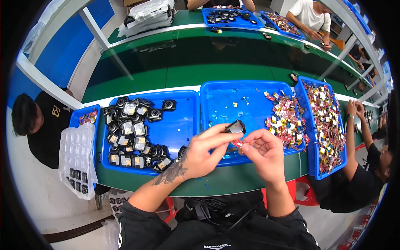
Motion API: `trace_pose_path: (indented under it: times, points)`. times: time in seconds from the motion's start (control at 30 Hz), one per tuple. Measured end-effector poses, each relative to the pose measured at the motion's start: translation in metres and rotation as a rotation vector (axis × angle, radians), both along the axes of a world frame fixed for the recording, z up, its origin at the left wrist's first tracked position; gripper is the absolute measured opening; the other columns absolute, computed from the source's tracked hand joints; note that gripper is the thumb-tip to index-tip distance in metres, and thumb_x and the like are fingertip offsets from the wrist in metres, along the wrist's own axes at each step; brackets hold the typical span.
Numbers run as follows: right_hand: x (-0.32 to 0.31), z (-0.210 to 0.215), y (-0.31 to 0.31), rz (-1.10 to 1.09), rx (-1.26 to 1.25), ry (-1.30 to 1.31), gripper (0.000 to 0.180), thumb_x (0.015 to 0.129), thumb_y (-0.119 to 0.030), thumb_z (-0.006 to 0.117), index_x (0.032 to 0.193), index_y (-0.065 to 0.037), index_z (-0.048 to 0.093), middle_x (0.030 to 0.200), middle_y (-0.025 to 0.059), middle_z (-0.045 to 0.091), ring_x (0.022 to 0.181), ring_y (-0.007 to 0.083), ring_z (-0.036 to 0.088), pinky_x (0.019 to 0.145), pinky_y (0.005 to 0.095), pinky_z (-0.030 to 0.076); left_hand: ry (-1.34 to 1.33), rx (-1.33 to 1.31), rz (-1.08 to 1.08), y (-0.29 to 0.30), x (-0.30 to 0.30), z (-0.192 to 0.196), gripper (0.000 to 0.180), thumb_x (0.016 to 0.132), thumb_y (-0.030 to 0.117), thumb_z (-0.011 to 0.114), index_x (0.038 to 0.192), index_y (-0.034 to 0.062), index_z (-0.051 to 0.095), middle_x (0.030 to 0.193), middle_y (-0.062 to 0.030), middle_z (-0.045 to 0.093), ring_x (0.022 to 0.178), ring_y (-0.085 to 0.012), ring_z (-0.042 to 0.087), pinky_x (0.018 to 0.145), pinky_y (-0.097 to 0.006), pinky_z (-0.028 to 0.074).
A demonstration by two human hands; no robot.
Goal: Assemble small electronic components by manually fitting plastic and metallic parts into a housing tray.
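My left hand (204,152) is closed on a black watch-like case (236,127), held up over the front part of the middle blue tray (246,85). My right hand (266,152) pinches a small red part (237,143) just below the case, close to the left fingertips. Whether that part is joined to the case I cannot tell. To the left, a blue tray (175,125) holds many black cases (129,129), some showing a pale square face. Small red, yellow and white parts (286,118) lie heaped at the right end of the middle tray.
At the right, a blue tray (323,125) is full of similar small parts. A white plastic blister tray (77,154) with several black pieces overlaps a small blue tray (85,114) at far left. Beyond runs a green conveyor belt (200,58). Other people sit left, right and opposite.
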State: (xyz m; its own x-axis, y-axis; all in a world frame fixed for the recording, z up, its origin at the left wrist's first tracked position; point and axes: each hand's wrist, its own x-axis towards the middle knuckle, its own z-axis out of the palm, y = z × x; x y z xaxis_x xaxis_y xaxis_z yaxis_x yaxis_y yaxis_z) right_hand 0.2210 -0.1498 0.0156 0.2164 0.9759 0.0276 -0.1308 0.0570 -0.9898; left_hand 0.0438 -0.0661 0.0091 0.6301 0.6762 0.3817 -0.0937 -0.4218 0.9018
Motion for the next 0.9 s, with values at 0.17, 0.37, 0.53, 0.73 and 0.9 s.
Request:
trace_pose_path:
  times: [0.17, 0.37, 0.53, 0.73, 0.9]
  points:
    - [-0.001, 0.004, -0.002, 0.024, -0.002, 0.006, 0.014, 0.086, 0.003, 0.067, 0.099, 0.003, 0.062, 0.095, 0.0063, 0.064, 0.087, 0.0104, 0.064, 0.076, 0.024, 0.057, 0.052, 0.477, 0.123, 0.001, 0.002, -0.004, 0.031, 0.077, -0.005, 0.072, 0.108, 0.0007, 0.07, 0.113, -0.0174, 0.066, 0.093, -0.027, 0.07, 0.075, -0.031, 0.058]
    - [0.008, 0.013, -0.005, 0.125, -0.068, -0.138, 0.009, 0.085, 0.002, 0.068, 0.092, 0.002, 0.062, 0.094, 0.0055, 0.062, 0.087, 0.0104, 0.062, 0.073, 0.0237, 0.057, 0.086, 0.521, 0.104, 0.002, 0.002, -0.003, 0.027, 0.076, -0.002, 0.074, 0.103, 0.0002, 0.071, 0.108, -0.017, 0.068, 0.091, -0.0266, 0.07, 0.076, -0.032, 0.058]
    - [0.023, 0.02, 0.001, 0.208, -0.063, -0.311, 0.007, 0.088, -0.003, 0.066, 0.091, 0.001, 0.061, 0.094, 0.0057, 0.058, 0.087, 0.0118, 0.06, 0.073, 0.0261, 0.055, 0.085, -0.028, 0.005, -0.002, 0.001, 0.0, 0.02, 0.079, -0.004, 0.071, 0.097, 0.0021, 0.074, 0.083, -0.0092, 0.07, 0.077, -0.0144, 0.067, 0.063, -0.024, 0.05]
    - [0.024, 0.014, -0.006, 0.213, -0.051, -0.172, 0.009, 0.09, -0.004, 0.064, 0.096, 0.002, 0.061, 0.095, 0.0061, 0.059, 0.091, 0.0107, 0.06, 0.074, 0.0247, 0.054, 0.066, -0.2, -0.088, -0.006, 0.004, -0.004, 0.016, 0.084, -0.003, 0.069, 0.099, 0.0012, 0.073, 0.083, -0.0057, 0.067, 0.076, -0.0092, 0.063, 0.065, -0.022, 0.05]
    - [0.027, 0.008, -0.009, 0.316, -0.011, -0.107, 0.007, 0.093, -0.004, 0.06, 0.097, 0.001, 0.06, 0.094, 0.0053, 0.06, 0.087, 0.0091, 0.059, 0.073, 0.0242, 0.052, 0.099, -0.071, -0.102, -0.004, 0.002, -0.005, 0.014, 0.085, -0.003, 0.068, 0.098, -0.0012, 0.072, 0.088, -0.0086, 0.067, 0.078, -0.0111, 0.065, 0.065, -0.023, 0.052]
